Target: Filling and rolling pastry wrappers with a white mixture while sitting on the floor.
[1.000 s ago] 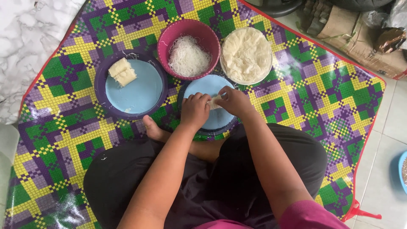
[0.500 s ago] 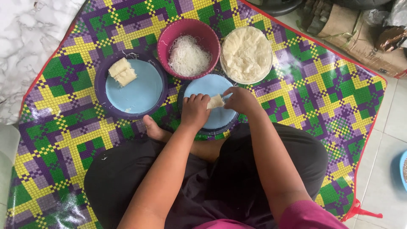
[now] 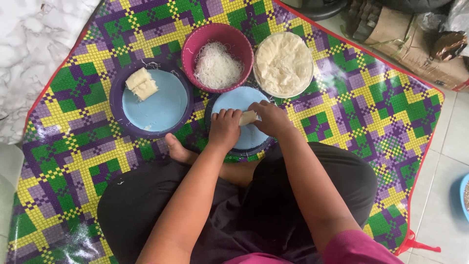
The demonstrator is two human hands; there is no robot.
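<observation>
Head view, looking straight down at a person seated cross-legged on a checked purple, green and yellow mat [image 3: 342, 112].

Left hand [image 3: 225, 128] and right hand [image 3: 271, 118] meet over a small blue plate [image 3: 234, 100] at frame centre. Between them: a pale roll [image 3: 248, 117], partly covered. Both hands are closed on it, fingers curled over its two ends; left hand takes the end toward frame left, right hand the end toward frame right. Long axis of the roll runs roughly left–right across the frame, slightly tilted. Neither hand is clearly nearer; the roll touches both.

Around the plate:
- pink bowl [image 3: 195, 46] of white thin noodles [image 3: 217, 66], just above the plate, near the left hand's fingertips
- white bowl of pale round wrappers [image 3: 283, 63], upper right of the plate, near the right hand
- larger blue plate [image 3: 161, 105] to the left, carrying two finished rolls [image 3: 141, 84] at its upper left edge

Bare foot [image 3: 178, 150] lies just below the larger plate.
</observation>
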